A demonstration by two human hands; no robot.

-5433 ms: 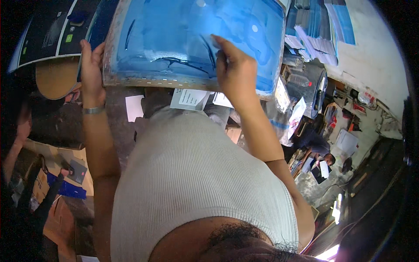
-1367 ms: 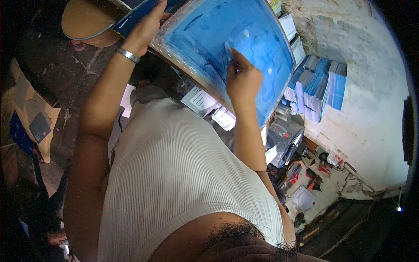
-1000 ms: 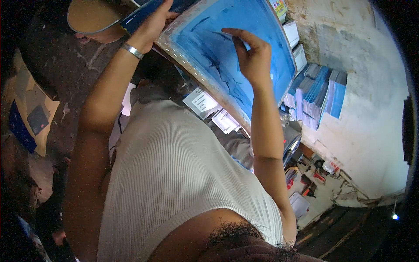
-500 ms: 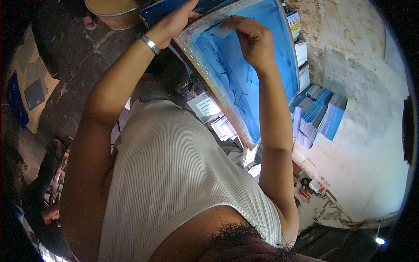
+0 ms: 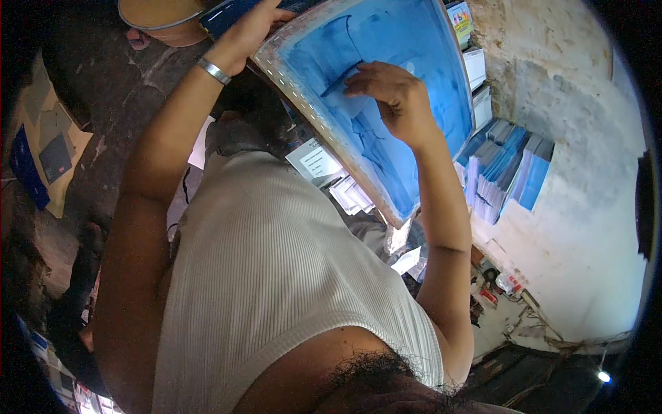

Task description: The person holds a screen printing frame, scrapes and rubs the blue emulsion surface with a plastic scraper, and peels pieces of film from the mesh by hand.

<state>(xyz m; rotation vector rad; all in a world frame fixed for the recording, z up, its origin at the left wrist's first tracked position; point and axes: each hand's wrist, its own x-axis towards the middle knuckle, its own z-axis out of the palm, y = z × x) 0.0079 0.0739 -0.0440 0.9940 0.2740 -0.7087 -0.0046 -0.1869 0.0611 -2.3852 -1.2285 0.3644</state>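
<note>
A silk-screen printing frame (image 5: 293, 94) with a stapled wooden border is tilted in front of me, with blue mesh (image 5: 386, 162) stretched across it. Dark smears and a thin curved dark line mark the mesh. At the frame's upper left corner, my left hand (image 5: 252, 31) grips the wooden edge, a silver band on its wrist. Over the middle of the mesh, my right hand (image 5: 393, 96) has its fingers bent together on a small pale flat piece (image 5: 355, 105), which is partly hidden and hard to make out. A dark streak lies by its fingertips.
Stacks of blue and white paper (image 5: 500, 172) stand against the stained wall (image 5: 572, 152) at right. White printed cards (image 5: 316, 163) lie below the frame. A round tub (image 5: 165, 21) stands at upper left; cardboard pieces (image 5: 58, 145) lie on the dark floor.
My right hand has moved down the mesh toward me with the small flat piece, and dark lines show above it. The frame and my left hand have shifted slightly left.
</note>
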